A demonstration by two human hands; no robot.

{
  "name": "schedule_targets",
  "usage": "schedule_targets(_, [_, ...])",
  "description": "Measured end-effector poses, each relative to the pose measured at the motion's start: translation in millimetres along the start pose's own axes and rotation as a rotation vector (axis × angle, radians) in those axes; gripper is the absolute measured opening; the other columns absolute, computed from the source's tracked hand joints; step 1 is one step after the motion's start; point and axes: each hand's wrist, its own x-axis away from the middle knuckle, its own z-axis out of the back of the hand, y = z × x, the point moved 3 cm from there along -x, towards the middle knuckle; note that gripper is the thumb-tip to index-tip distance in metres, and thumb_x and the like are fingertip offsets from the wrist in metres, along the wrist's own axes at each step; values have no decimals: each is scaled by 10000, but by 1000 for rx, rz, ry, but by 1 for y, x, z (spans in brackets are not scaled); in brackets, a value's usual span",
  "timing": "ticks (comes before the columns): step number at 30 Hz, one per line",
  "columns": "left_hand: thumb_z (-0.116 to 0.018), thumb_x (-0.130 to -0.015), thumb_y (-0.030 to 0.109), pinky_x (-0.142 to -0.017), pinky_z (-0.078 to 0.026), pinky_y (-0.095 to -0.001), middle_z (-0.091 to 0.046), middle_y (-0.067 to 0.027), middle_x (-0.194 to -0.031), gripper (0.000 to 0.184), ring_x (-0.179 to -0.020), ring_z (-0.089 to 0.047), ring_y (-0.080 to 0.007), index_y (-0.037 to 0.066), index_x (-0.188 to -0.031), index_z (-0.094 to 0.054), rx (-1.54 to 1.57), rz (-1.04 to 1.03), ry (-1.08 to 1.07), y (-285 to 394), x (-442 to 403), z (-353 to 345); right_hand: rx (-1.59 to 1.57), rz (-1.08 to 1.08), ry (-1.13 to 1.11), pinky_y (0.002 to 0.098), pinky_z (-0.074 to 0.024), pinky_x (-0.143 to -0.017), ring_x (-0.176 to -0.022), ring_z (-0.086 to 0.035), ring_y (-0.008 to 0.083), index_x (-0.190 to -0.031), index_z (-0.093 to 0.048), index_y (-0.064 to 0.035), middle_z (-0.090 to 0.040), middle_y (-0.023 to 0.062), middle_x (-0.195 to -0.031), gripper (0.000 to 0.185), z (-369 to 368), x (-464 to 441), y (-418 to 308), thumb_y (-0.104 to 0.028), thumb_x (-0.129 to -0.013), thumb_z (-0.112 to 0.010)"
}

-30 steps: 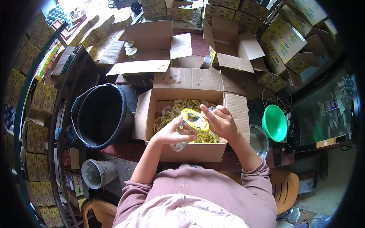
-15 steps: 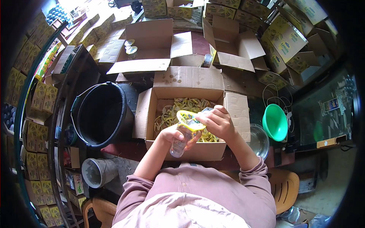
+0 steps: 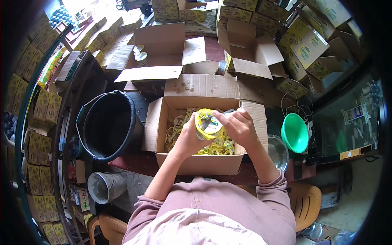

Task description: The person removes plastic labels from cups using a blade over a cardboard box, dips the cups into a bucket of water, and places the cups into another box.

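Observation:
My left hand [image 3: 188, 138] is wrapped round a clear plastic jar [image 3: 211, 127] with a bright yellow band at its rim and green and red print. The jar's open-looking end tilts up toward me. My right hand [image 3: 241, 130] is closed beside the rim, its thumb at the yellow edge. A small grey flat piece shows between its fingers, too hidden to name. Both hands are above an open cardboard box [image 3: 198, 164], in which a heap of yellow and clear strips [image 3: 222, 146] lies.
A black bucket [image 3: 132, 122] stands left, a grey bucket [image 3: 117, 187] below it. On the right are a green bowl [image 3: 295, 132] and a metal bowl [image 3: 281, 153]. Behind are two open cartons [image 3: 159, 41] [image 3: 255, 49], one holding jars [image 3: 140, 56], and another jar [image 3: 221, 67].
The jar has risen and turned, so its yellow rim and printed face now point more toward me. My left hand has moved up with it; my right hand stays at the rim.

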Motion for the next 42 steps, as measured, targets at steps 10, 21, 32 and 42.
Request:
schedule_targets(10, [-741,-604,118,-821,-453,-344,-566,-181,-1008,679,-958,-565,-293,-29,-1165,-387,-77,57,-74,0,3,5,-48,-34,51,245,-403,-649,-545,-482,86,-1187,-496,16,-442,-27,-554,479,-1,8,2,-17,-716,-575])
schedule_targets(21, [-713,-635,128,-801,-461,-317,-590,-139,-964,544,-892,-592,-229,-11,-1086,-443,58,77,-205,9,3,8,-73,-1,38,243,-401,-666,-538,-465,79,-1191,-483,43,-422,-31,-551,502,-2,12,-2,-38,-705,-580])
schedule_targets(32, [-709,-622,120,-873,-399,-276,-533,-93,-1037,607,-956,-506,-138,-13,-1146,-434,469,107,-359,9,-1,9,-125,-21,7,245,-409,-689,-568,-479,77,-1204,-480,22,-482,-31,-593,507,2,-1,-3,-41,-711,-581])
schedule_targets(42, [-693,-608,116,-839,-414,-281,-518,-76,-1008,610,-912,-512,-137,2,-1146,-427,478,69,-582,11,-5,37,-53,-52,36,237,-405,-670,-575,-492,71,-1169,-518,9,-496,-36,-615,481,14,-20,-19,-74,-704,-605])
